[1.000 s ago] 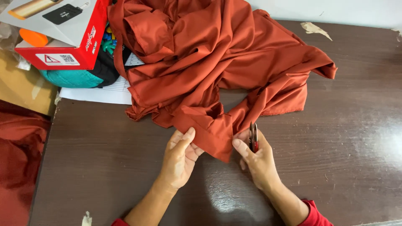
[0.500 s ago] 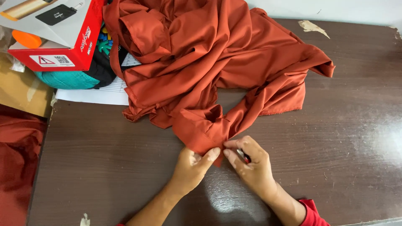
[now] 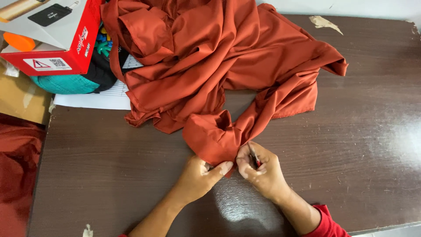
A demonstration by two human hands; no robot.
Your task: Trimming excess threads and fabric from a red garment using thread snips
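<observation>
Since the earlier frame both hands had drawn together at the folded end of the rust-orange garment (image 3: 219, 74), and the cloth had bunched higher above them. The left hand (image 3: 197, 175) pinched the lower edge of the folded cuff (image 3: 210, 138) between thumb and fingers, closed on the cloth. The right hand (image 3: 263, 169) was closed round a small dark cutting tool (image 3: 253, 156) with a touch of red, its tip at the cloth beside the left thumb. The garment lay heaped from the table's far edge to its middle, the cuff toward the near edge of the dark wooden table (image 3: 351, 145).

Judgement: the work would go best with the cloth kept taut between the hands and the tool's tip held to the seam only, clear of the fingers.

At the far left corner a red and white box (image 3: 66, 39) rested on a teal and black bag (image 3: 74, 81); colourful items showed behind it, too hidden to identify. White paper (image 3: 96, 98) lay beneath.
</observation>
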